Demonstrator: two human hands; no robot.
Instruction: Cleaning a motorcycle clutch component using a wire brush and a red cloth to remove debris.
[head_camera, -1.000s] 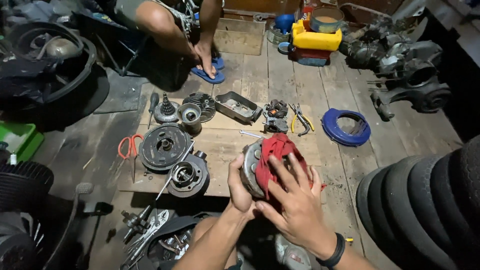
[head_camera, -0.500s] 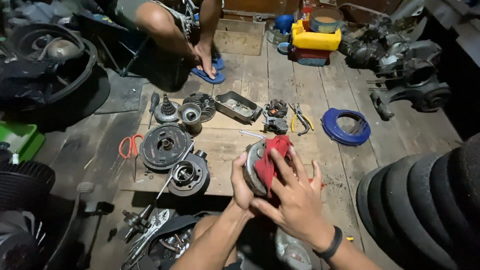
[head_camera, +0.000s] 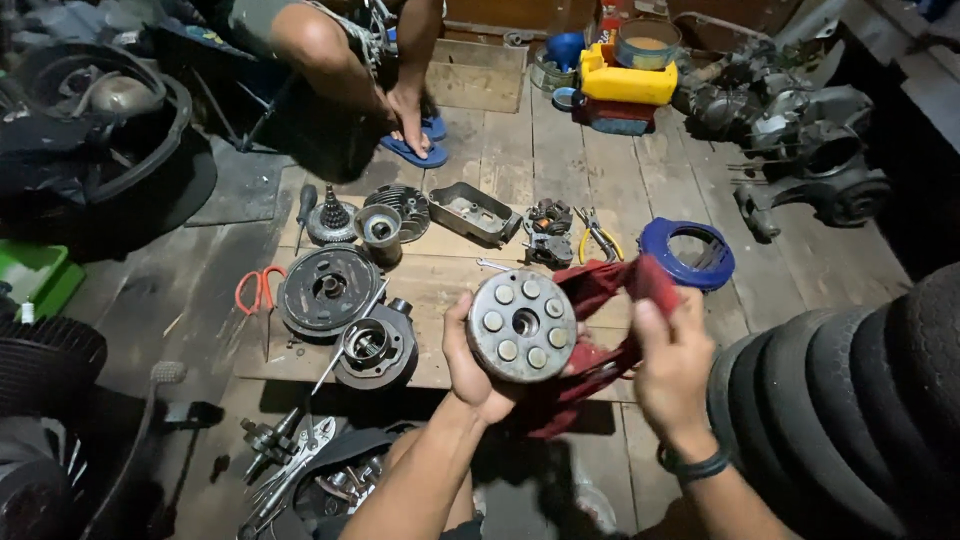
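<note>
My left hand grips the round grey metal clutch disc by its lower-left rim, its face with pale circular pads turned up, above the wooden plank floor. My right hand pinches the crumpled red cloth, which trails behind and beneath the disc. A blue plastic ring lies just beyond. A yellow plastic jug-shaped container stands at the far edge, beside a round tin with a tan lid.

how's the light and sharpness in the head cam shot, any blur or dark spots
Head view: light falls on the wooden floor at centre, so the round metal disc in the left hand reads sharp; the red rag by the right hand is slightly soft; the edges sink into deep shadow, with the stacked tyres dim.
</note>
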